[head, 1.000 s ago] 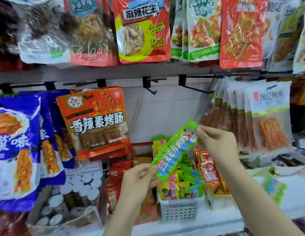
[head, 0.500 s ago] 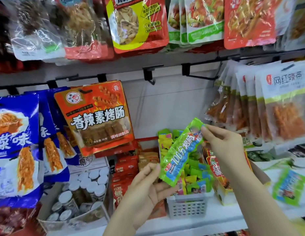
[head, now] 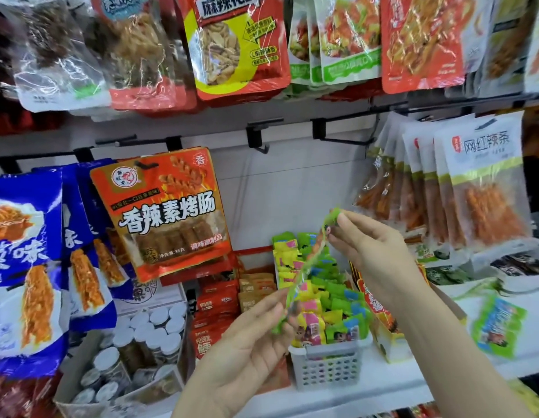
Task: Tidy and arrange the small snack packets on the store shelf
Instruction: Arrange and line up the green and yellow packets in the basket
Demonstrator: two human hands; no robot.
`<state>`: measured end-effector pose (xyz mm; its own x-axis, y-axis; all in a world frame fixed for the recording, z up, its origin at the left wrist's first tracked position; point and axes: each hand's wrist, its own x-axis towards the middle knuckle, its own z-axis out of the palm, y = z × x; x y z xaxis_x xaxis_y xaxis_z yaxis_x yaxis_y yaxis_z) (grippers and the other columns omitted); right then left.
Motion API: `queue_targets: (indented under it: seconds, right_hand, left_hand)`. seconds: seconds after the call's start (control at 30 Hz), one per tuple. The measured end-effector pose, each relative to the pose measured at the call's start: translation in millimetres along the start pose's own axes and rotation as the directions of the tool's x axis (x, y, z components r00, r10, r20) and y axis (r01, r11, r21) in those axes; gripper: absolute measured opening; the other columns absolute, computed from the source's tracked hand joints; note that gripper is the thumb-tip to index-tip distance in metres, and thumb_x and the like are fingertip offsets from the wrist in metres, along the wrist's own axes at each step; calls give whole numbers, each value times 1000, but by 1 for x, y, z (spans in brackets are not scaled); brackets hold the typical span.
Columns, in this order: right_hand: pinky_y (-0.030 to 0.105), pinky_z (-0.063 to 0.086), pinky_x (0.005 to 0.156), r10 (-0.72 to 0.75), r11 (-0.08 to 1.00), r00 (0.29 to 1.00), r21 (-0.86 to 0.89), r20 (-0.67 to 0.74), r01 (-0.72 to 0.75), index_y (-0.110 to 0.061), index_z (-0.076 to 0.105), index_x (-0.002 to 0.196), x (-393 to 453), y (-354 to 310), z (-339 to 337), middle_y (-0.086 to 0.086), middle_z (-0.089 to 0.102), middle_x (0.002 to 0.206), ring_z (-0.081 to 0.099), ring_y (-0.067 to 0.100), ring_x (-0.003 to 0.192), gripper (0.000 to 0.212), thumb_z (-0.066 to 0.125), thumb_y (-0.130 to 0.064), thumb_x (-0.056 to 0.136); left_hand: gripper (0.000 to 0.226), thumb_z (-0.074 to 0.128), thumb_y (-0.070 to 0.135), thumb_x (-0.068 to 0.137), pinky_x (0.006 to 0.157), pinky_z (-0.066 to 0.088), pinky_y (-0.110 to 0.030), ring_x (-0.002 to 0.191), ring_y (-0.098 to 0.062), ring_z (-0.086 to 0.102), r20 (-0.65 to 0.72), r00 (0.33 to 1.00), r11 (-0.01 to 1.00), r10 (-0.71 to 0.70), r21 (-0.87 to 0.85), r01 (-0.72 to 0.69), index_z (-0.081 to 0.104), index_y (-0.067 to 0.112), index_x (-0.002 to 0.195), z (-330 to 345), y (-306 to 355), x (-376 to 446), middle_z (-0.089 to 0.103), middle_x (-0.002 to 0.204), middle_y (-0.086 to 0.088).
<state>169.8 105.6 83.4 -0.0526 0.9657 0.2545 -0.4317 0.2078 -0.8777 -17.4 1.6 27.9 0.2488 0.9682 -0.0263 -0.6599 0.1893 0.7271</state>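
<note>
The right hand pinches the top end of a long green snack packet; the left hand pinches its bottom end. Turned edge-on, its long axis slants from upper right to lower left, above the white basket of small packets on the shelf.

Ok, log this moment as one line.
phase: holding packet | left hand: pinches lower end | right hand: pinches top end | green packet: edge-on above basket | placed: no
</note>
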Motion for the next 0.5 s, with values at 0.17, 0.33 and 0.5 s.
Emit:
queue_targets:
  seconds: [0.17,0.33,0.5]
  right_hand:
    - [35,48,99,137,990,981,-36,135,-133,-16,65,120,0,-7,-6,4,71,118,65,12,112,63,57,-62,78]
    - [29,57,87,71,980,996,-189,49,-60,-12,57,130,-2,-5,-7,11,75,100,72,16,97,43,68,-18,89]
    - [20,57,65,27,994,999,-109,-27,-30,-8,72,99,-5,-11,-10,9,77,88,75,18,81,13,70,-6,86]
  left_hand:
    - [43,76,6,62,71,57,-19,95,-18,73,-202,947,905,248,398,-152,76,10,105,2,-10,11,75,107,-9]
    - [39,79,15,63,73,56,-18,98,-16,73,-185,868,772,461,567,-289,79,31,98,6,-13,14,76,104,-1]
    - [53,81,13,59,70,57,-19,96,-18,73,-177,819,723,546,594,-354,70,26,110,10,-14,15,76,105,-4]
